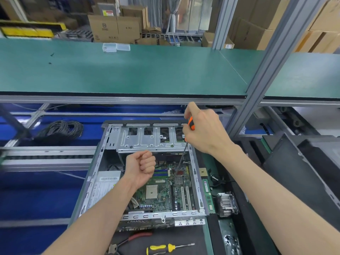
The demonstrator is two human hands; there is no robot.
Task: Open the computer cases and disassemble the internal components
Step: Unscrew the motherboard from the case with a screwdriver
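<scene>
An open grey computer case [195, 181] lies in front of me with its green motherboard [165, 192] exposed and a metal drive cage [147, 138] at its far end. My right hand [204, 129] grips an orange-and-black screwdriver [191, 123]; the shaft slants down to the board near a small heatsink [178, 179]. My left hand [142, 167] hovers over the case as a closed fist, and I cannot see anything in it. A power supply [104, 186] sits in the case's left side.
A RAM stick [207, 188] and a finned heatsink [227, 204] lie right of the case. A yellow screwdriver [165, 248] and red-handled pliers [127, 242] lie in front. A coil of black cable [60, 130] is at left, a black case cover [301, 172] at right, a green shelf [128, 70] overhead.
</scene>
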